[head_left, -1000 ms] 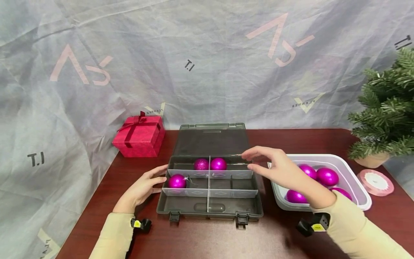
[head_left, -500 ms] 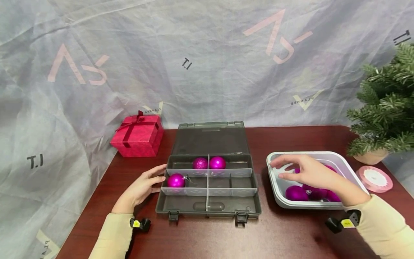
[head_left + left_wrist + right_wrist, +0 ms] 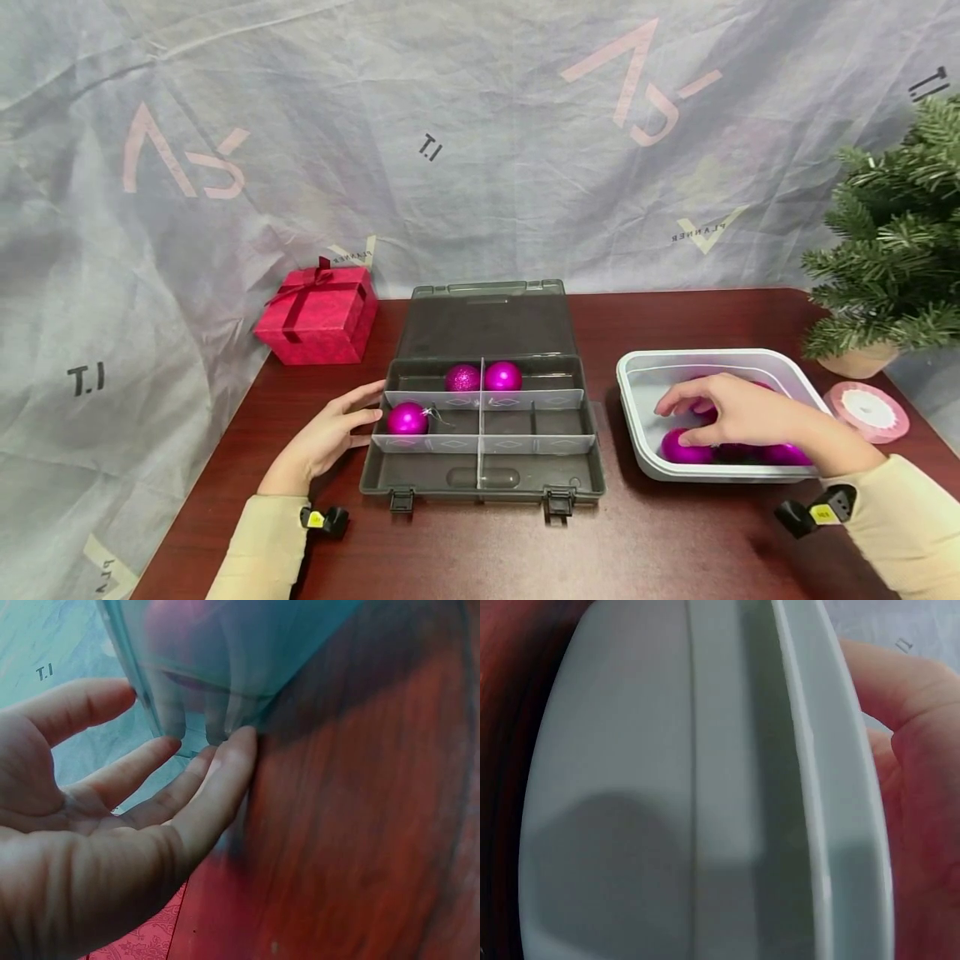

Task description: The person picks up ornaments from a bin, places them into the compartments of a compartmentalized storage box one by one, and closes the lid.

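A dark translucent divider box (image 3: 427,473) lies with its lid laid back. Its back row holds a glittery magenta bauble (image 3: 462,378) and a smooth bauble (image 3: 503,377), one each side of the middle divider. Another smooth bauble (image 3: 407,419) with a clear thread sits in the middle row, left. My left hand (image 3: 326,437) rests its fingertips (image 3: 244,750) against the box's left side. My right hand (image 3: 738,408) reaches inside the white tub (image 3: 697,473), fingers bent loosely and thumb at a bauble (image 3: 672,448). The tub wall hides most of that hand in the right wrist view.
A red gift box (image 3: 318,321) stands back left. Right of the tub lie a pink ribbon roll (image 3: 870,412) and a small potted fir tree (image 3: 892,275). A grey cloth (image 3: 480,167) hangs behind the brown table (image 3: 525,550).
My right hand has moved right from above the divider box, then down into the white tub among the baubles. The left hand stays at the box's side.
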{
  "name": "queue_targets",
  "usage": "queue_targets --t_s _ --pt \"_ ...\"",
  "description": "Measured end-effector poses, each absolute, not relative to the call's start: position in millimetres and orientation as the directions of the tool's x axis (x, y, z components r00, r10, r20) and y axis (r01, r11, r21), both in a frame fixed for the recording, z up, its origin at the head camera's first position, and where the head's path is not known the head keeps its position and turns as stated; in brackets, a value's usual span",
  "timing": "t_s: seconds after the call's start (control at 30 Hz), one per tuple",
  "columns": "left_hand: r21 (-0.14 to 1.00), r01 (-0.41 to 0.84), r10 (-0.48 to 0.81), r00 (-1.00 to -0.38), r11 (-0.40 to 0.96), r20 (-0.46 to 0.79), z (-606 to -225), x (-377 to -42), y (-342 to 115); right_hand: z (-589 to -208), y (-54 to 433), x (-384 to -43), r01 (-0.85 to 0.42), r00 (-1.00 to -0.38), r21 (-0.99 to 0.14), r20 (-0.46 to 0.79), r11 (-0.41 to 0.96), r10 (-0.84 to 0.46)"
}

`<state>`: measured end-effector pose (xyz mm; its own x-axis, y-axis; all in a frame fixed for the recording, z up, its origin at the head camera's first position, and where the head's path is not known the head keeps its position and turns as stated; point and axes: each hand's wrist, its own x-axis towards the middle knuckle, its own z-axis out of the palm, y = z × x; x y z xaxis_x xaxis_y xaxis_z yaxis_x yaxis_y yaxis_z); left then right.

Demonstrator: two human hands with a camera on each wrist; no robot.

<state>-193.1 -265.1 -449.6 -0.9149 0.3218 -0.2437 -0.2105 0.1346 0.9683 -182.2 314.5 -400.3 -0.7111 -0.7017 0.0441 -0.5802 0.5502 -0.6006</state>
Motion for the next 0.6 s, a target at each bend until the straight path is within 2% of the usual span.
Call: queue_targets --t_s 0.37,0.6 --pt "0.968 -0.209 0.325 -0.914 0.137 -0.243 -451.0 -194.2 -266.6 -401.5 318.4 -179.5 -0.619 -0.624 -0.605 -0.007 0.500 -0.781" --pt "0.968 -0.212 0.320 -0.915 0.133 -0.244 -451.1 -193.7 -266.9 -398.9 318.0 -182.1 -0.623 -0.616 -0.613 0.001 0.486 -0.788"
